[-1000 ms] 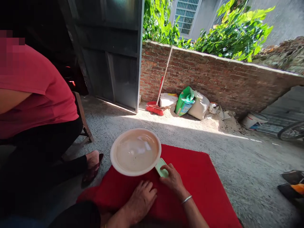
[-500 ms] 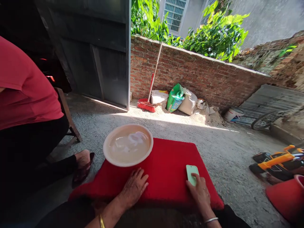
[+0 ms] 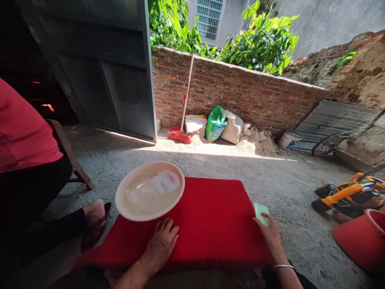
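Note:
My right hand (image 3: 271, 233) has its fingers closed around a pale green smartphone (image 3: 261, 212) at the right edge of the red cloth-covered table (image 3: 213, 216). A bracelet circles that wrist. On the table's left part, my left hand (image 3: 162, 240) lies flat with its fingers spread, holding nothing. Just beyond its fingertips stands a wide pale basin (image 3: 120, 200) with cloudy water and a whitish patch or reflection in it. The basin's left side reaches past the table's edge.
At the left a person in a red top (image 3: 24, 128) sits on a wooden chair (image 3: 70, 156). A red bucket (image 3: 359, 241) and an orange-and-black toy vehicle (image 3: 343, 196) are at the right. By the brick wall (image 3: 234, 88) stand a broom (image 3: 180, 136) and a green sack (image 3: 215, 124).
My right hand has carried the smartphone to the right, from the tabletop to its right edge. My left hand stays resting near the basin. The whole view has shifted slightly.

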`<state>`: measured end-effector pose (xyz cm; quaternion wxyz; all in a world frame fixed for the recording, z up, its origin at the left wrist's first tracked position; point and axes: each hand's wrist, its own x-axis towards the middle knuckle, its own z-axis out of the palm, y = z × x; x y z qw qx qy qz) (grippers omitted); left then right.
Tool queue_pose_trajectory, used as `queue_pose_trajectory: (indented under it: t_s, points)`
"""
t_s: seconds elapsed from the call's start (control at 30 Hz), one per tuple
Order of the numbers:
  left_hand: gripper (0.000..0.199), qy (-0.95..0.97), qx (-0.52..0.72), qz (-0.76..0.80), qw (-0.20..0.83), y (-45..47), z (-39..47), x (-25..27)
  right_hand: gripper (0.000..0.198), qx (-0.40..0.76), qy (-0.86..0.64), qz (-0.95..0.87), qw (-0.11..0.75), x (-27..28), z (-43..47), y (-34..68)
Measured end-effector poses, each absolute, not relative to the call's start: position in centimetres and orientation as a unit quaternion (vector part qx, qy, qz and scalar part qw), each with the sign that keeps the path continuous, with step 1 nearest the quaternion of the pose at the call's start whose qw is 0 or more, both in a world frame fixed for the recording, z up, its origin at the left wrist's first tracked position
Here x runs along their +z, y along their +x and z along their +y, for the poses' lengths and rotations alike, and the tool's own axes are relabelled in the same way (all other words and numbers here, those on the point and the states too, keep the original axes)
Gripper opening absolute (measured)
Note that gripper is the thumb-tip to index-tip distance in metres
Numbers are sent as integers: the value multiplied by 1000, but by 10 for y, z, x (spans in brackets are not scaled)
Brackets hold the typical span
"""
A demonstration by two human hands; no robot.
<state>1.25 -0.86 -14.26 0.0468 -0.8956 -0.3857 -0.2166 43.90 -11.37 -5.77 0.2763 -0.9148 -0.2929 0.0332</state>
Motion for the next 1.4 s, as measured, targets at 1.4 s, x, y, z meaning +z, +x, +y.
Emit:
queue_pose_trajectory:
  t_s: [1.4]
  points:
    - [24,-874,-269,-394,-93,-8,-10,-42,41,146,-821,-521,183,-62,-24,201]
